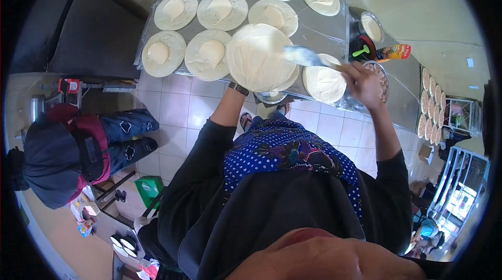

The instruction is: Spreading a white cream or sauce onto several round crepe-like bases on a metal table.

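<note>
In my right hand (365, 86) is a broad spatula (304, 56), blurred, its blade at the edge of a round flatbread (257, 58) coated with pale cream. That flatbread appears raised toward me on my left hand, whose fingers are hidden beneath it; only the wrist with a dark watch band (238, 88) shows. Another pale edge peeks out under it. Several flatbreads (222, 11) lie in rows on the plastic-covered table (317, 39), each with a dollop of cream. A fully coated round (324, 84) rests near the front edge, left of my right hand.
A bowl of white mixture (371, 28), a green-handled tool (361, 51), a yellow-red packet (394, 51) and a bowl of chopped filling (380, 76) stand at right. Topped rounds (431, 107) lie farther right. Another person (78, 150) stands at left, near a green crate (150, 190).
</note>
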The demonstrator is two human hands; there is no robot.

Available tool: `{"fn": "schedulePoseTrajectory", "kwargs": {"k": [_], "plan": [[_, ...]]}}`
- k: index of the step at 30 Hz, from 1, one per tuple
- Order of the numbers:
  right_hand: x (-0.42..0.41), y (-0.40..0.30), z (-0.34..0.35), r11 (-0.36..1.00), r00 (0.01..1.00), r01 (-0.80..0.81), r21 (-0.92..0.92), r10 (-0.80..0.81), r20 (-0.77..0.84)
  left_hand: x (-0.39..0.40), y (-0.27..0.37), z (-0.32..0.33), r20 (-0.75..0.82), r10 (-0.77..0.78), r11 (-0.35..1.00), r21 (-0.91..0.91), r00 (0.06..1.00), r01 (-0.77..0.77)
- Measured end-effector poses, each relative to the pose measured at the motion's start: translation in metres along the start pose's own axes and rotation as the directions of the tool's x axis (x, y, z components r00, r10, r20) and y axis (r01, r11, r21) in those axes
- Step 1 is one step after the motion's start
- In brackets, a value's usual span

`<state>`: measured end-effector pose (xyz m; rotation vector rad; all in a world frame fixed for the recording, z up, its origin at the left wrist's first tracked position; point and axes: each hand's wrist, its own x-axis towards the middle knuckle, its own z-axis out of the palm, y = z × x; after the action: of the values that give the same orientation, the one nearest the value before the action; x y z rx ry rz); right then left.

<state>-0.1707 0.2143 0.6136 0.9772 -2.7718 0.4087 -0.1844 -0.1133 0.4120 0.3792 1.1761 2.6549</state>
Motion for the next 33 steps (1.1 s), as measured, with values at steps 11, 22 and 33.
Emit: {"fn": "schedulePoseTrajectory", "kwargs": {"k": [11, 22, 33], "plan": [[-0.021, 0.000, 0.048, 0.860, 0.908, -0.417, 0.295, 0.407, 0.097, 0.009, -0.005, 0.011, -0.038, -0.144, 0.943, -0.308, 0.989, 0.126], [-0.066, -0.024, 0.102, 0.472, 0.816, -0.533, 0.702, 0.506, 0.279, 0.035, -0.011, 0.014, -0.041, -0.181, 0.919, -0.364, 0.983, 0.154], [-0.068, -0.064, 0.103, 0.406, 0.897, -0.413, 0.815, 0.339, 0.285, 0.051, -0.031, 0.023, -0.089, -0.207, 0.894, -0.422, 0.974, 0.152]]}}
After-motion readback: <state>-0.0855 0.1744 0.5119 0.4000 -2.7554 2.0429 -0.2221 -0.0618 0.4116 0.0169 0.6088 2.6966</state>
